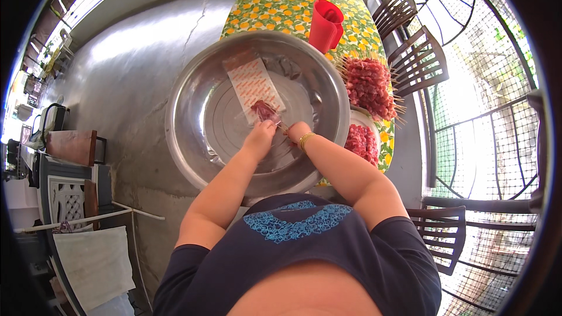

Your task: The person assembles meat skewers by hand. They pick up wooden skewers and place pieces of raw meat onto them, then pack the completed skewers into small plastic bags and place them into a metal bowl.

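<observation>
Both my hands reach over a wide metal basin. My left hand [261, 139] is closed, its fingers pinching the near end of a dark red, shiny bundle [264, 111] that looks like meat in clear plastic. Close beside it, my right hand [298, 133], with a gold bracelet at the wrist, is closed too; its fingers touch the bundle's narrow end. Whether a stick or a twist of plastic lies between the hands is too small to tell. Beneath the bundle lies a flat white packet [252, 85] with orange print, inside the basin [186, 134].
The basin stands at a table with a lemon-patterned cloth [263, 6]. On it are a red pitcher [324, 26], a pile of skewered meat [369, 88] and more red meat [362, 143] on a plate. Wooden chairs [418, 58] line the right, before a window grille.
</observation>
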`<state>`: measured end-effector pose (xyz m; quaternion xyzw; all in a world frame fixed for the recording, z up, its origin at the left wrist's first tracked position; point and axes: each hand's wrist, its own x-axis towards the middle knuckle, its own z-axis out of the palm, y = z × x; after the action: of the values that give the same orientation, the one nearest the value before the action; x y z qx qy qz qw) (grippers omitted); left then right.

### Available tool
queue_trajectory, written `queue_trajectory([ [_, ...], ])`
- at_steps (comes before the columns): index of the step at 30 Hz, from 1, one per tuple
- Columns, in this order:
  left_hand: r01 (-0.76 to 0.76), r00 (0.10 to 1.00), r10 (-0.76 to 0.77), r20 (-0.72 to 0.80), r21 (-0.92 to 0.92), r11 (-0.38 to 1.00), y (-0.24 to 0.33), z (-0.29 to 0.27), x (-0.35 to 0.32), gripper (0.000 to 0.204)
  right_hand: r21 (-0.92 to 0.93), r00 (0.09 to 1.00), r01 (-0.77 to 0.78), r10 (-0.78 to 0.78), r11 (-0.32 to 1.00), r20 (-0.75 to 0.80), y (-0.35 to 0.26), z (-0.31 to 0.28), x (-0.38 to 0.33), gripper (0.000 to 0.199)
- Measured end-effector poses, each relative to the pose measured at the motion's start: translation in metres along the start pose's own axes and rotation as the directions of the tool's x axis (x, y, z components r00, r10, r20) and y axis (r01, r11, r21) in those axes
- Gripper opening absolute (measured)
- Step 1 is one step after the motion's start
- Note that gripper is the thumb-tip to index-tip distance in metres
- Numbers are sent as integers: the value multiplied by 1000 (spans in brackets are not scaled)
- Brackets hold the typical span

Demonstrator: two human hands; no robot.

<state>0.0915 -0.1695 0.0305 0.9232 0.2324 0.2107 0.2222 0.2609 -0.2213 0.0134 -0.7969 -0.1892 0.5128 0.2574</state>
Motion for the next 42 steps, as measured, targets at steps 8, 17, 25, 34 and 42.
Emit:
queue_trajectory([
  [8,63,994,-54,95,-98,993,-10,28,-25,25,-765,944,328,-156,555,291,22,10,35,29],
  [17,358,908,-380,179,142,923,-5,18,-31,28,-877,582,187,-769,443,-264,-58,-248,-31,21],
  [25,373,860,-446,249,291,881,10,14,-36,19,-931,664,-220,-655,291,-361,-9,-381,-13,51],
  [34,414,823,-516,237,370,831,7,18,-40,18,-911,640,-278,-649,305,-412,2,-395,23,42],
  [42,433,817,-536,212,388,814,2,21,-46,20,-922,762,-192,-542,335,-355,-15,-415,42,24],
])
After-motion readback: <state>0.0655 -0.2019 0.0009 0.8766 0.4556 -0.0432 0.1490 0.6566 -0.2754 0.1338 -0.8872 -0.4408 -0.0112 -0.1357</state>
